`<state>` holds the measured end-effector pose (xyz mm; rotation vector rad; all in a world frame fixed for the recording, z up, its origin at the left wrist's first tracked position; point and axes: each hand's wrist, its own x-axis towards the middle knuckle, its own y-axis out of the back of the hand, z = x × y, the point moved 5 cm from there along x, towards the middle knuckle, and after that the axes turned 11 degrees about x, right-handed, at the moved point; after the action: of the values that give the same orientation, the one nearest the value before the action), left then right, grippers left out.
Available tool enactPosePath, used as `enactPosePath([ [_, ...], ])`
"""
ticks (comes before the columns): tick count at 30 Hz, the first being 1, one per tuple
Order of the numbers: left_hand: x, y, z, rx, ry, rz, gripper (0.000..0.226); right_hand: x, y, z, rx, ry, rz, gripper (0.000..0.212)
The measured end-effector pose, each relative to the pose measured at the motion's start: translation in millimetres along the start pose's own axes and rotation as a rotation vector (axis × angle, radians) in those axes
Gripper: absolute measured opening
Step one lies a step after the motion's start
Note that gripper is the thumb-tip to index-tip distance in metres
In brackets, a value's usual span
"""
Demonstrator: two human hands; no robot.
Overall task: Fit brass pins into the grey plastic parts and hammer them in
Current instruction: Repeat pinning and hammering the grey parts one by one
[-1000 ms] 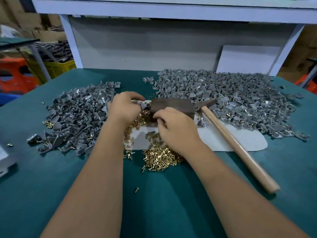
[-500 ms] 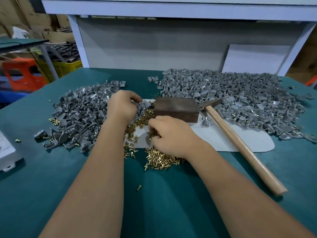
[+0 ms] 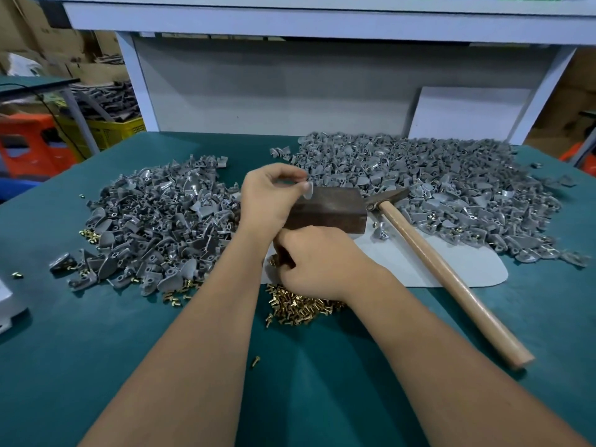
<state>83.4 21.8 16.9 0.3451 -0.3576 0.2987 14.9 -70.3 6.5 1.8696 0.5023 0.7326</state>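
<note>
My left hand (image 3: 269, 196) is raised at the left end of the brown metal block (image 3: 332, 209) and pinches a small grey plastic part (image 3: 308, 192) between its fingertips. My right hand (image 3: 317, 261) lies curled, fingers down, on the heap of brass pins (image 3: 300, 306) in front of the block; whether it holds a pin is hidden. A hammer (image 3: 451, 279) with a wooden handle lies to the right of the block, its head against the block. Grey plastic parts lie in a left pile (image 3: 154, 221) and a larger right pile (image 3: 435, 185).
The work lies on a teal mat (image 3: 96, 350), with a pale grey sheet (image 3: 429, 262) under the block and hammer. One loose pin (image 3: 255, 360) lies near me. A white object (image 3: 6, 301) sits at the left edge. A white shelf frame (image 3: 322, 24) stands behind.
My left hand has lifted a grey part up beside the block. My right hand has moved down from the block onto the brass pins.
</note>
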Motion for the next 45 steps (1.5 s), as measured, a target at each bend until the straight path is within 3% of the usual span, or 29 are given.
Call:
enactPosePath([
  [6,2.5,-1.3,-8.7,-0.021,0.006,-0.039,0.024,-0.1,1.1,2.7,0.043,0.001,0.015,0.015],
  [16,2.9,-3.7,-7.4,-0.003,-0.059,-0.214,0.041,1.2,-0.8,6.9,0.074,-0.054,0.026,0.016],
  [33,3.0,-3.4,-8.2,0.208,-0.117,-0.137,0.032,0.4,2.2,12.7,0.197,-0.115,0.01,0.006],
  [39,0.9,-7.3,-11.1,0.179,-0.086,-0.153,0.036,-1.2,3.7,16.1,0.217,-0.128,0.072,0.009],
  [45,-2.4,-10.3,-11.4,0.15,-0.04,-0.161,0.04,1.6,6.9,28.3,0.413,-0.18,0.178,0.013],
])
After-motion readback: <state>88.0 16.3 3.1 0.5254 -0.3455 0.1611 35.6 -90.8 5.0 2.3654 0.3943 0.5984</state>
